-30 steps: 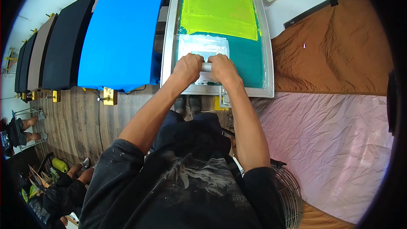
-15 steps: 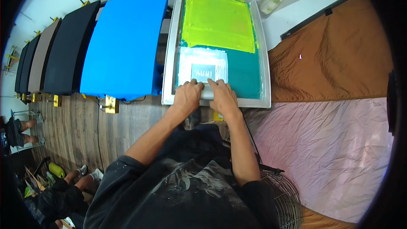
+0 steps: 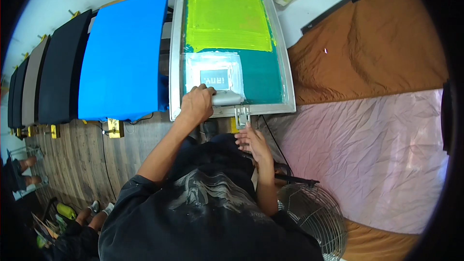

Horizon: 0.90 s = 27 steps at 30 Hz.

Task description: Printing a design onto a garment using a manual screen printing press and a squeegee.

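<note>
A screen-printing frame (image 3: pixel 175 67) with a metal rim lies in front of me, its mesh yellow-green at the far end and teal nearer. A pale square patch with a small grey stencil (image 3: pixel 214 79) sits in the near left part. My left hand (image 3: pixel 195 105) is closed on a grey squeegee (image 3: pixel 226 98) at the frame's near edge. My right hand (image 3: pixel 253 141) hangs open just below the frame, fingers spread beside a small metal clamp (image 3: pixel 242 114), holding nothing.
A blue platen (image 3: pixel 123 58) lies left of the frame, with dark and grey platens (image 3: pixel 58 72) beyond it. Brown cloth (image 3: pixel 372 43) and pink cloth (image 3: pixel 367 154) cover the right side. A metal fan (image 3: pixel 311 217) stands at my lower right. Another person's legs (image 3: pixel 21 174) show at far left.
Both hands pulled the squeegee toward me along the screen. My right hand has since let go and dropped below the frame's near edge; my left hand still holds the squeegee.
</note>
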Each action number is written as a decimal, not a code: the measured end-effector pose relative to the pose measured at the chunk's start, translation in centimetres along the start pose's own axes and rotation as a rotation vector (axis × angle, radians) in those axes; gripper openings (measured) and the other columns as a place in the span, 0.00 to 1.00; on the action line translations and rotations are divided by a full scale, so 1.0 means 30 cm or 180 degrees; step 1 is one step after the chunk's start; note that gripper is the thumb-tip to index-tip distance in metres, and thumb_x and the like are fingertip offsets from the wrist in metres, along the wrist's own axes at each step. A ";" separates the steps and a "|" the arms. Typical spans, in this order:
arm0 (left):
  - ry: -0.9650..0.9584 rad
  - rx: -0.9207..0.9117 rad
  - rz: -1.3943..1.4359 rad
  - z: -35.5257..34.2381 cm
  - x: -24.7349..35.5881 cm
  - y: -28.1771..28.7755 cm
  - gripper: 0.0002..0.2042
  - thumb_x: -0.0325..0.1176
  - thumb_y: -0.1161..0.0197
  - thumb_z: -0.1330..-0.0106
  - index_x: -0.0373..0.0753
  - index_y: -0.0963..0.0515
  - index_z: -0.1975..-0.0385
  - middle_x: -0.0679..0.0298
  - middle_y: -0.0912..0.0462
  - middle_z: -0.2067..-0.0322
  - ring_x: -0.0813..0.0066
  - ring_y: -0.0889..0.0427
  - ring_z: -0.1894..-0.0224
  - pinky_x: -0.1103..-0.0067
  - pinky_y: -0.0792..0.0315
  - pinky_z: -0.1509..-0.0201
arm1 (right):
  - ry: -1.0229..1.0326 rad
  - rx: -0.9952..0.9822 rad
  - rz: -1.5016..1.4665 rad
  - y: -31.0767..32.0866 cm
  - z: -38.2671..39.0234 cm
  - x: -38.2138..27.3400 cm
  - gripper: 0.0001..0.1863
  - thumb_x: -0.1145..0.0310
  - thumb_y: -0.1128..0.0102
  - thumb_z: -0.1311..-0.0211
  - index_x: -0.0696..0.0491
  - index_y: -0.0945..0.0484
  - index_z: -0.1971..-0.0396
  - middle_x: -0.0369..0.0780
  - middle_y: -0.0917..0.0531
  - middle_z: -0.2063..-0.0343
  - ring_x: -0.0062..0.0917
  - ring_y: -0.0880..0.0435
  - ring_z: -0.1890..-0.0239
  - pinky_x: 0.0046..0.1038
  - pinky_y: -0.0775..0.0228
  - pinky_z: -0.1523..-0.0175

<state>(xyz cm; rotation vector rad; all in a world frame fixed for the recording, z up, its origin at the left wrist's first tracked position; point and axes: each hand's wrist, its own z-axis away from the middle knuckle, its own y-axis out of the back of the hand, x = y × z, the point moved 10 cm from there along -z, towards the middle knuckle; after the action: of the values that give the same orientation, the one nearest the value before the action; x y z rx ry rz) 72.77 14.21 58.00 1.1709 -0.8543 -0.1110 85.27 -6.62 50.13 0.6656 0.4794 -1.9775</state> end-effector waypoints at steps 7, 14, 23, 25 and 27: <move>-0.0114 -0.0059 -0.0014 -0.007 0.004 0.001 0.16 0.23 0.38 0.52 0.41 0.18 0.60 0.54 0.19 0.63 0.55 0.19 0.59 0.67 0.23 0.55 | 0.0231 0.0127 -0.0867 0.005 -0.040 0.037 0.24 0.42 0.46 0.35 0.51 0.27 0.64 0.36 0.21 0.72 0.22 0.20 0.71 0.24 0.30 0.70; -0.0147 -0.0075 0.0042 -0.010 0.004 -0.010 0.17 0.22 0.39 0.53 0.41 0.18 0.60 0.53 0.20 0.63 0.52 0.19 0.60 0.64 0.23 0.56 | 0.0417 0.0334 -0.0772 0.035 -0.047 0.077 0.22 0.45 0.45 0.34 0.51 0.28 0.70 0.31 0.28 0.80 0.18 0.25 0.81 0.18 0.37 0.79; -0.0148 -0.0199 0.0077 -0.042 0.008 0.055 0.15 0.25 0.39 0.50 0.42 0.17 0.61 0.52 0.18 0.65 0.53 0.17 0.63 0.66 0.22 0.56 | 0.0700 0.0313 -0.0712 0.016 -0.039 -0.004 0.20 0.50 0.43 0.33 0.52 0.31 0.75 0.29 0.35 0.84 0.14 0.34 0.85 0.18 0.49 0.83; -0.0084 -0.0231 0.0037 -0.041 0.011 0.055 0.14 0.25 0.39 0.50 0.42 0.17 0.62 0.52 0.18 0.65 0.53 0.17 0.63 0.66 0.22 0.56 | 0.0626 0.0417 -0.0754 0.020 -0.029 0.002 0.20 0.51 0.42 0.34 0.52 0.31 0.76 0.28 0.36 0.85 0.13 0.34 0.85 0.17 0.51 0.83; -0.0068 -0.0185 0.0048 -0.035 0.019 0.073 0.14 0.25 0.39 0.50 0.42 0.17 0.62 0.52 0.18 0.67 0.53 0.17 0.63 0.66 0.22 0.56 | 0.0646 0.0409 -0.0716 0.013 -0.036 -0.005 0.19 0.52 0.41 0.34 0.52 0.30 0.76 0.28 0.36 0.86 0.13 0.36 0.87 0.17 0.52 0.84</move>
<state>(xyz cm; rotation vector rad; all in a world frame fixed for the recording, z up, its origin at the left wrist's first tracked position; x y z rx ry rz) 73.07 15.65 60.02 1.1103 -0.8730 -0.1354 85.95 -6.09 49.37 0.9336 0.5738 -2.1764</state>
